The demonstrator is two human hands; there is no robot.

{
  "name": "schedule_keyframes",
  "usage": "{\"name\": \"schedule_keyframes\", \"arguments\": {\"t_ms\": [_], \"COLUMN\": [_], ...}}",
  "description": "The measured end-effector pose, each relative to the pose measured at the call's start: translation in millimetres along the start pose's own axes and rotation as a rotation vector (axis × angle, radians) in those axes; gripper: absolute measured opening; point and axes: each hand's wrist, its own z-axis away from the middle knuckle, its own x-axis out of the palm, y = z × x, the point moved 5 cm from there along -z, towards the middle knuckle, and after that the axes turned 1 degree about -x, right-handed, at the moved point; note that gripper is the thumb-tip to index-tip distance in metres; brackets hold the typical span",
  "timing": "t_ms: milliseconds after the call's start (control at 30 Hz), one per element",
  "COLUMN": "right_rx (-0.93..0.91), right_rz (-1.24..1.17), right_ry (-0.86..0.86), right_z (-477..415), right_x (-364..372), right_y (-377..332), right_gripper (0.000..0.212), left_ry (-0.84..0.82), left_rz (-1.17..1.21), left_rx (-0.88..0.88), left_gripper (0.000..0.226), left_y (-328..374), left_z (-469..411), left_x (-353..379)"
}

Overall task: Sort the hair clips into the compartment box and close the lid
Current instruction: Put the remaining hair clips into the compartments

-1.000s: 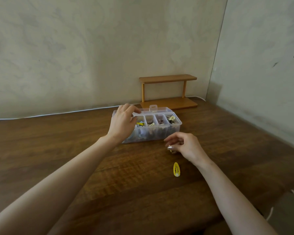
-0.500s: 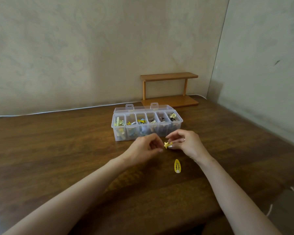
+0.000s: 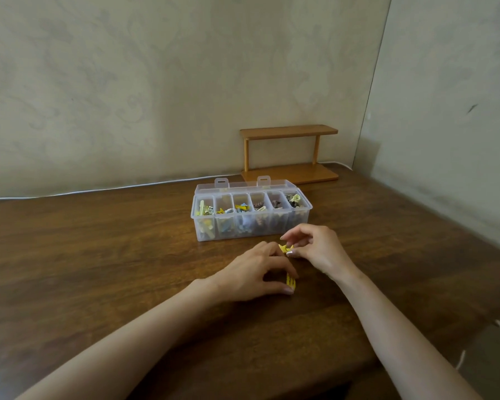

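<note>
Left hand (image 3: pixel 254 272) has dropped to pinch the flat yellow clip (image 3: pixel 291 281); right hand (image 3: pixel 319 249) pinches a small yellow clip (image 3: pixel 284 248).

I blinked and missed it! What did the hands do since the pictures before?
The left hand left the compartment box, came back toward the person and now pinches the flat yellow clip lying on the table. The right hand keeps pinching the small yellow clip. The box stayed open and in place, and so did the wooden shelf.

Dim, soft, even light; faint shadows, slight softness throughout, wide-angle bending at edges.
</note>
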Motion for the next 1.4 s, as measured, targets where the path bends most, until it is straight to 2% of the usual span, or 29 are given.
{"name": "schedule_keyframes", "arguments": {"t_ms": [200,333,467,633,800,933,1133,1400], "right_rx": [-0.069,-0.225,-0.373,-0.422,-0.417,-0.360,-0.394,-0.473], "right_rz": [-0.074,-0.087,0.028,0.298,0.428,0.262,0.126,0.077], "right_ry": [0.037,0.106,0.133,-0.002,-0.148,-0.119,0.158,0.486], "right_z": [0,-11,-46,-84,-93,-92,-70,-36], "right_x": [0,-1,11,35,52,47,21,-2], "right_y": [-15,-49,-83,-101,-100,-91,-70,-34], "right_gripper": [0.029,0.030,0.041,0.074,0.084,0.077,0.044,0.026], "left_ry": [0.104,0.193,0.254,0.365,0.440,0.444,0.486,0.547], "left_rz": [0.026,0.045,0.079,0.222,0.251,0.236,0.250,0.334], "left_rx": [-0.083,-0.157,-0.196,-0.224,-0.227,-0.204,-0.223,-0.306], "left_gripper": [0.025,0.016,0.013,0.021,0.023,0.027,0.028,0.015], "left_y": [-23,-38,-44,-47,-50,-50,-53,-60], "left_z": [16,22,24,32,32,32,34,37], "left_x": [-10,-15,-16,-19,-20,-20,-23,-29]}}
